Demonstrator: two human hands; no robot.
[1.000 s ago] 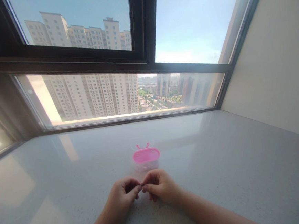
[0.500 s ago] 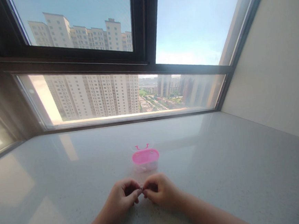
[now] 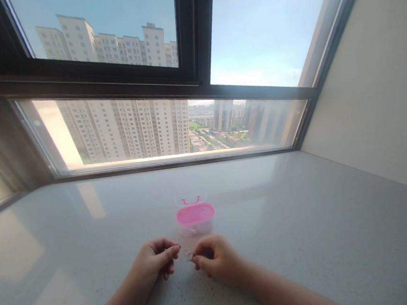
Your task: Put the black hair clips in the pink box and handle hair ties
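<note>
My left hand is closed, thumb and index finger pinching a small dark ring that pokes out past the fingertips. A short gap to the right, my right hand pinches another small thin ring the same way. Whether these are finger rings, hoop earrings or loose metal rings is too small to tell. Just beyond both hands stands a small clear box with a pink rim and lid; a pink handle rises at its back. Something pale shows through its side, too blurred to name.
The box stands on a pale speckled stone sill with bright reflections. A dark window frame borders it at the back, and a white wall rises on the right. Tall buildings are outside the glass.
My hands, fingertips together before, have come apart, the left one moving leftward. A small ring now shows in each pinch. The view has shifted slightly.
</note>
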